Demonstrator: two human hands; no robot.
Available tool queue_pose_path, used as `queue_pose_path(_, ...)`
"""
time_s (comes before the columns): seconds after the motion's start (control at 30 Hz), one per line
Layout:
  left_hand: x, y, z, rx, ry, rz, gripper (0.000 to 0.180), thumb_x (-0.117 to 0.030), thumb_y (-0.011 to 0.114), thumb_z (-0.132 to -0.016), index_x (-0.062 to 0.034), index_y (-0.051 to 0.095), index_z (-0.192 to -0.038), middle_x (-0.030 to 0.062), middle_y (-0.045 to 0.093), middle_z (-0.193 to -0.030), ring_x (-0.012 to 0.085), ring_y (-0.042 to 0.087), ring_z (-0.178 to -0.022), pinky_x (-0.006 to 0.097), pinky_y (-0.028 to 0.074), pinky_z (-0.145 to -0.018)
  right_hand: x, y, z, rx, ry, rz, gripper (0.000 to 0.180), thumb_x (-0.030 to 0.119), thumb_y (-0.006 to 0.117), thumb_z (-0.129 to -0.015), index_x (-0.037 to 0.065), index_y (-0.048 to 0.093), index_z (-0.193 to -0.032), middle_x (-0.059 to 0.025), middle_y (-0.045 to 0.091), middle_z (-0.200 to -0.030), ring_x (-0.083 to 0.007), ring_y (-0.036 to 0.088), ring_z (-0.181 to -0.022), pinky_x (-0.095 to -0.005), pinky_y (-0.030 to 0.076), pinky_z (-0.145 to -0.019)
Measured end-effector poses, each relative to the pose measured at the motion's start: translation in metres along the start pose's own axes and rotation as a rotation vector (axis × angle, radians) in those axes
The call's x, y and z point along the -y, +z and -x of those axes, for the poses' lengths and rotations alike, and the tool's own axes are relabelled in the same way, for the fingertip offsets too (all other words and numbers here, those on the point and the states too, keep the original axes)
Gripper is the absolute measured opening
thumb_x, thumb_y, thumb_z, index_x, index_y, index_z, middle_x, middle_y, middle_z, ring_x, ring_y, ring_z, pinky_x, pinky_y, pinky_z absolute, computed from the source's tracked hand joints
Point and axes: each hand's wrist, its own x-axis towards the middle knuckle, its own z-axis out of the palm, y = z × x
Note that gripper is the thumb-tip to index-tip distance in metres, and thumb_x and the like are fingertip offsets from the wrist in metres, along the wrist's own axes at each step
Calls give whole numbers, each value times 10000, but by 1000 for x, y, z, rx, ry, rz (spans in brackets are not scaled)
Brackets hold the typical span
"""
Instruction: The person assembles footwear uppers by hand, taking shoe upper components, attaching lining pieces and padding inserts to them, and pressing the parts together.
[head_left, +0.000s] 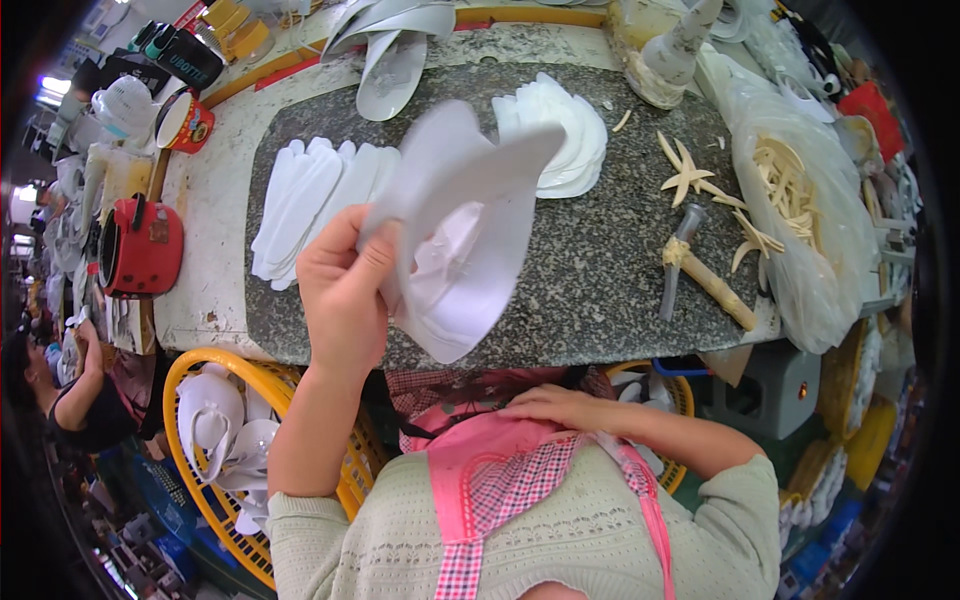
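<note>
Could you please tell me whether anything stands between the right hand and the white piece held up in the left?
Nothing visible blocks the way: the right hand rests on the pink apron, and the white piece is held up above the stone slab.

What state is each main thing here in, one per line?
Left hand: gripping a white, curved, sheet-like piece
That piece: raised, bent
Right hand: resting on pink cloth apron
White flat sole-shaped pieces: fanned in overlapping groups
Wooden-handled metal hammer: lying unheld
Clear plastic bag: open, holding cream strips
Yellow plastic basket at left: holding white curved parts
</note>
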Motion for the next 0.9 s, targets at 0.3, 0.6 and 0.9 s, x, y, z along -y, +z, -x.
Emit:
queue_pose_path(0.3,13,-7,-8,109,-131,436,193,-83,542,-872,17,577,-1033,126,616,-868,138,531,-659,258,438,-645,-25,-5,90,-608,159,333,444,165,712,-699,53,583,-1109,-153,594,-1042,-268,589,-917,-377,462,-765)
queue_pose_path(0.6,2,19,-5,192,-157,201,333,-195,573,-897,29,549,-1142,89,643,-928,76,574,-776,212,458,-691,107,-76,-57,-775,-465,764,331,160,720,-718,38,621,-1009,-116,591,-921,-281,565,-767,-358,456,-688)
queue_pose_path(0.9,21,-11,6,415,-136,-221,598,-45,662,-772,-3,398,-1307,137,605,-1109,195,573,-1032,326,440,-904,101,-72,-71,-891,-414,-724,417,187,683,-816,-67,540,-1114,-144,614,-1035,-177,590,-957,-298,461,-828)
